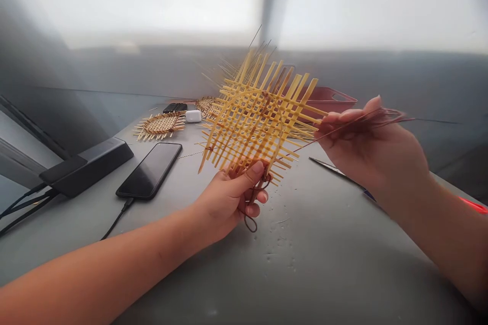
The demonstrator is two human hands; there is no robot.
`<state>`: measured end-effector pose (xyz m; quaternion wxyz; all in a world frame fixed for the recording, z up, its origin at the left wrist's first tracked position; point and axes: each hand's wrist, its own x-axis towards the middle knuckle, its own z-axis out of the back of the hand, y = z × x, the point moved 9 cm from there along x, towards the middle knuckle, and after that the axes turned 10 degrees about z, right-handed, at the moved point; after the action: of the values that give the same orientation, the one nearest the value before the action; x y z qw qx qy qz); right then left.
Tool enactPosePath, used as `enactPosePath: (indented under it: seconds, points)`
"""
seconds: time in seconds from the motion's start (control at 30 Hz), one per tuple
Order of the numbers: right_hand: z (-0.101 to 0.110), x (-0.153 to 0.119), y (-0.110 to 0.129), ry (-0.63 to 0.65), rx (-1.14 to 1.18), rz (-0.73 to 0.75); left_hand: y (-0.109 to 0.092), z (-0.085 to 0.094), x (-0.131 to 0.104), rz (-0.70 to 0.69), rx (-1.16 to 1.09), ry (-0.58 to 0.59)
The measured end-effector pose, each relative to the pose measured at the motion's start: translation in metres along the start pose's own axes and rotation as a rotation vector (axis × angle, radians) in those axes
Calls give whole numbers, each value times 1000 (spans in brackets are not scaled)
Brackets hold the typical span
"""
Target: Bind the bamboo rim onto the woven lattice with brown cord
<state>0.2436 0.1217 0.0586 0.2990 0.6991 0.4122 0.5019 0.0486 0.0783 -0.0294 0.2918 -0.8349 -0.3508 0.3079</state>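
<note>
A woven lattice of yellow bamboo strips (247, 122) is held up and tilted above the table, with a curved strip lying across its face. My left hand (238, 193) pinches its lower edge, thumb in front, and a dark cord (250, 223) hangs in a loop below the fingers. To the right, my right hand (366, 142) is closed on a brown cord (375, 118), partly blurred. One length of the cord runs taut from the fingers to the lattice's lower right part.
On the grey table (213, 284) lie a phone (150, 171) with a cable, a black box (87, 165), a white case (193, 116), a round woven piece (162, 124) and scissors (333, 168). A reddish basket (330, 97) stands behind the lattice.
</note>
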Motion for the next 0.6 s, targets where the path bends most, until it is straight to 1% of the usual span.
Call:
enactPosePath:
  seconds: [0.07,0.13,0.17,0.23,0.27,0.33,0.37,0.4,0.43,0.47,0.53,0.6]
  points:
    - [-5,-1,-2,19,70,-89,1,1,0,11,1,-9]
    - [-11,-4,-6,106,11,-152,0,0,0,10,1,-4]
    - [-13,-7,-7,157,-48,-151,0,-1,0,3,0,3]
    - [-17,-12,-10,258,-253,-107,-1,-2,0,-11,-2,15]
    - [-20,-16,-14,331,-389,-88,-1,-2,1,-13,-1,17]
    - [-30,-27,-27,530,-675,-82,-1,-3,1,-17,-3,20]
    - [-34,-34,-36,632,-788,-92,-1,-3,1,-18,-5,24]
    - [-36,-38,-42,696,-853,-100,-1,-3,0,-18,-7,26]
    - [-35,-38,-45,692,-852,-106,-1,-3,0,-19,-7,30]
    - [-31,-34,-45,622,-809,-109,-1,-3,0,-20,-6,34]
    - [-17,-22,-39,393,-661,-112,-2,-3,0,-22,1,39]
    - [-2,-11,-32,169,-433,-117,-2,-4,1,-20,12,42]
